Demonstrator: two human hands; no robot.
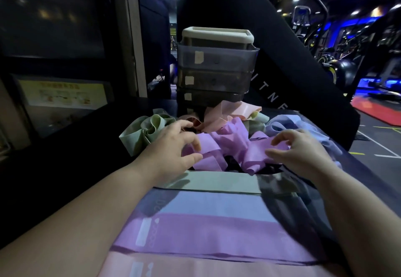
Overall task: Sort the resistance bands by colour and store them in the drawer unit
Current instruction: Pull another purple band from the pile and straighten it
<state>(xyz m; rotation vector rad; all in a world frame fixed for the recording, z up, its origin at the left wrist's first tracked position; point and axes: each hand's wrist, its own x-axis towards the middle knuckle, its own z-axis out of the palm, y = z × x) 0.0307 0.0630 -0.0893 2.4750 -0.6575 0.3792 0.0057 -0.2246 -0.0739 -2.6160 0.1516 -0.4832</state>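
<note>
The drawer unit (214, 66) stands at the back of the dark table (112, 124). The mixed pile of bands (219, 118) lies just before it. In the pile, the left hand (171, 146) and the right hand (301, 153) each pinch one purple band (230, 144). I judge this is the sorting step. Next the band must be pulled free and laid with the flat purple band (206, 237).

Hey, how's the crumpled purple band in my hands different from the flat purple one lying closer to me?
The crumpled purple band is bunched into loops and folds; the flat purple band lies spread smooth. The left hand and right hand pinch the crumpled purple band; neither hand holds the flat purple band. Both are lilac.
</note>
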